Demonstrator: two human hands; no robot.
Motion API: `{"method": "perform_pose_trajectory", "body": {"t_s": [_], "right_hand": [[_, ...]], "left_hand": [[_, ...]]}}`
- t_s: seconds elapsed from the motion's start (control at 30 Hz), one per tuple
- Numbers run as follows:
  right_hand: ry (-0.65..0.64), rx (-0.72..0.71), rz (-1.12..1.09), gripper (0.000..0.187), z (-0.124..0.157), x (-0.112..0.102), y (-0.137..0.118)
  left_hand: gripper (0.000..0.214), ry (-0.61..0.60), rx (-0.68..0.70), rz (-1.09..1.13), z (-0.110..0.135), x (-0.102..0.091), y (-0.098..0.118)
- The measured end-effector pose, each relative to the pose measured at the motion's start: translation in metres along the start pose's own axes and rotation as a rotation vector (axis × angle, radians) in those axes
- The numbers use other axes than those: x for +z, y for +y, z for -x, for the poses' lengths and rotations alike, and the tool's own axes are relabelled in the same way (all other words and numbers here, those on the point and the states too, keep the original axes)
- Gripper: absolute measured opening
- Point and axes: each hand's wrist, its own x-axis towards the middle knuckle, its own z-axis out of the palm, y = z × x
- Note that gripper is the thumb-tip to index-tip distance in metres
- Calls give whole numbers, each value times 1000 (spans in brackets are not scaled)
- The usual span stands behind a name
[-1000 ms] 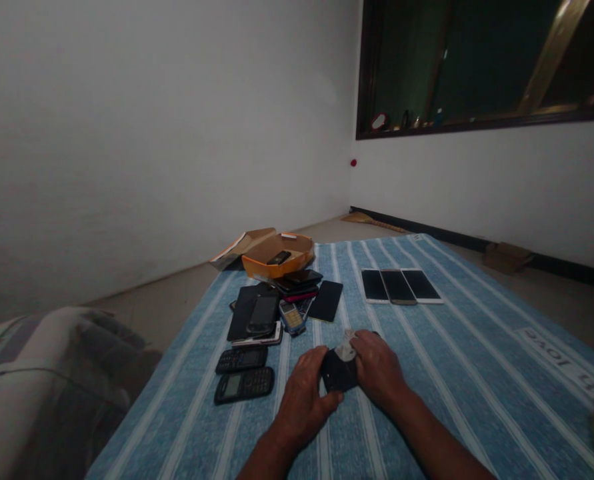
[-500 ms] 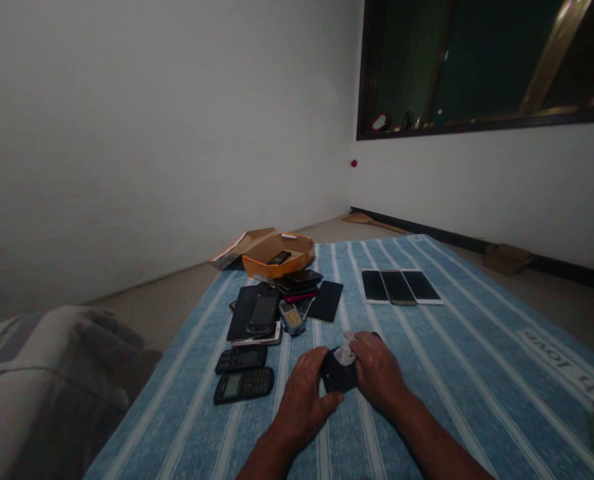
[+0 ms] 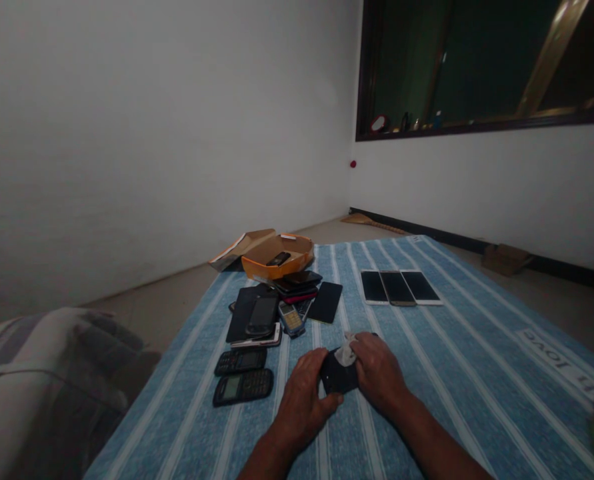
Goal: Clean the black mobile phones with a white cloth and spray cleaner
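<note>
A black phone [image 3: 337,377] lies on the blue striped mat [image 3: 457,373] in front of me. My left hand [image 3: 304,400] grips its left edge with curled fingers and thumb. Pressed onto the phone's top, my right hand [image 3: 379,373] pinches a small white cloth [image 3: 345,348]. Just beyond lies a heap of dark phones [image 3: 277,307], with two black keypad phones [image 3: 241,373] side by side on its near left.
Three smartphones [image 3: 399,287] lie in a row at the mat's far right. An orange cardboard box [image 3: 277,255] holding a phone sits at the far edge. A grey bundle [image 3: 41,387] is at the left. White walls and a dark window [image 3: 481,60] stand behind.
The hands and cloth have barely shifted on the black phone; the view has moved slightly.
</note>
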Motion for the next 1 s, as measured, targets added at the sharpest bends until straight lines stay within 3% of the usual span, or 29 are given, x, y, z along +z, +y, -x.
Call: {"method": "perform_pose_trajectory", "body": {"t_s": [0.13,0.4,0.63,1.0], "right_hand": [[9,-31,-9,34,0,0,-4],[75,154,105,34,-3,-3,11],[50,17,11,37,-1,-1,7],[90,27,7,44,-2,4,5]], "left_hand": [[65,-7,17,-16,0,1,-3],[65,11,48,-46,2,4,-13],[63,1,52,-26,1,3,-8],[65,-14,18,-27,1,3,-9]]}}
